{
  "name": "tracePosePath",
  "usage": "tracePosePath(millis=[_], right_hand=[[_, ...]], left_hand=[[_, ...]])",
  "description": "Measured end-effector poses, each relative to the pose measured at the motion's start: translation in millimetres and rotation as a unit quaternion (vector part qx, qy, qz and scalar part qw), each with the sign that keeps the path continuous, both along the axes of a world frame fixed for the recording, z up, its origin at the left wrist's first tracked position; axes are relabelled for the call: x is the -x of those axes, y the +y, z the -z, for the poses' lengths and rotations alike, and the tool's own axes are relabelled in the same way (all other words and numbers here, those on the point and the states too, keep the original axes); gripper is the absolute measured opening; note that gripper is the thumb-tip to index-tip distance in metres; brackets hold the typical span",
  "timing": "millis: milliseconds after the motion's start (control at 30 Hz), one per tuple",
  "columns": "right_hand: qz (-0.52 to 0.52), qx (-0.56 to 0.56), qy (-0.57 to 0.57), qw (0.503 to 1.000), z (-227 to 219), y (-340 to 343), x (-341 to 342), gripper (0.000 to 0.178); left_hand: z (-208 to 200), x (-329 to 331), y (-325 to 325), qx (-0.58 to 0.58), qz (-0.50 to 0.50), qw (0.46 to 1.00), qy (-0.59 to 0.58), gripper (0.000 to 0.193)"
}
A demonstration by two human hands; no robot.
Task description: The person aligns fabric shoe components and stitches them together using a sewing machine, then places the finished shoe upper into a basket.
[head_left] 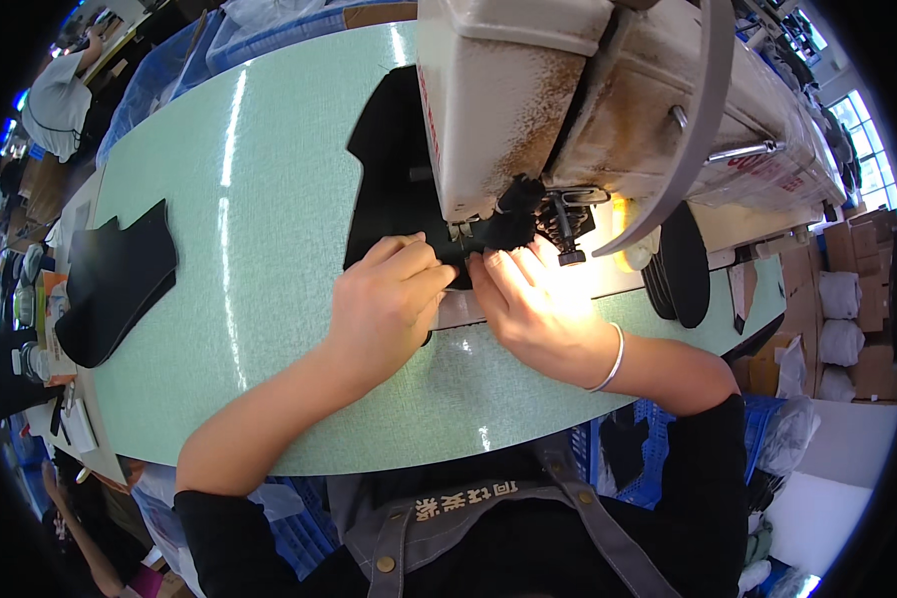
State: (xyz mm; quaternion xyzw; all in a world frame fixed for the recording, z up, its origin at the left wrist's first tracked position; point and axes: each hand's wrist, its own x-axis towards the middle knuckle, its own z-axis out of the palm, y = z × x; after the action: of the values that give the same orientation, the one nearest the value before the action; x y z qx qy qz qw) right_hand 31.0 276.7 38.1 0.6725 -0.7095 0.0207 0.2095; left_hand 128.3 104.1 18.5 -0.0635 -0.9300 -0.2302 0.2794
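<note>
A flat black panel, cut with a notched outline, lies under the head of a cream sewing machine with brownish stains. My left hand is closed, its curled fingers pinching the panel's near edge just left of the presser foot. Close by on the other side, my right hand presses its fingertips together on the same edge, lit brightly by the machine's lamp. A silver bangle circles the right wrist. My fingers and the machine head hide part of the panel and what lies between the fingertips.
More black cut panels lie at the left of the pale green table. A stack of black rounded pieces sits right of the machine. Blue crates stand below the near edge. Another person is at the far left.
</note>
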Motion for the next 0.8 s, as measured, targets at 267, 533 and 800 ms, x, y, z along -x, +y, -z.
tracePosePath(millis=[267, 533, 800], right_hand=[[0.001, -0.063, 0.08, 0.995, -1.8, -1.6, 4.7, 0.044], [0.035, -0.003, 0.004, 0.999, -2.9, 5.0, 6.4, 0.042], [0.017, -0.052, 0.019, 0.998, 5.8, 0.3, 3.4, 0.044]], left_hand=[[3.6, 9.3, -11.9, -0.01, -0.003, 1.0, -0.007, 0.017], [-2.4, 8.3, -20.7, 0.003, 0.042, 0.998, -0.044, 0.014], [-3.0, 13.3, -25.8, 0.028, 0.096, 0.995, -0.03, 0.013]])
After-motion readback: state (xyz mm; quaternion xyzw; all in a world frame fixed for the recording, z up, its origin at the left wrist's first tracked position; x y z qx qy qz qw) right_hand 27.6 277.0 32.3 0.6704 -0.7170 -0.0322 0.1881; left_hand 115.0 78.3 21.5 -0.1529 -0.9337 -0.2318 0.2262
